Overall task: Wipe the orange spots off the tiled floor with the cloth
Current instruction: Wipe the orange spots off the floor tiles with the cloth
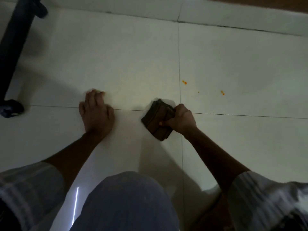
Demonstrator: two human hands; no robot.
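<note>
The folded brown cloth (pixel 157 120) lies on the white tiled floor (pixel 116 55), pinned along its right edge by the clenched fingers (pixel 166 121) of the right hand (pixel 180 120), a hold that seems meant for pushing it flat. The orange spots (pixel 184 82) sit beyond those fingers, across the grout line, with another pair (pixel 222 93) farther right, not yet wiped. The left hand (pixel 97 114) rests released, palm down, probably bracing the crouching person.
</note>
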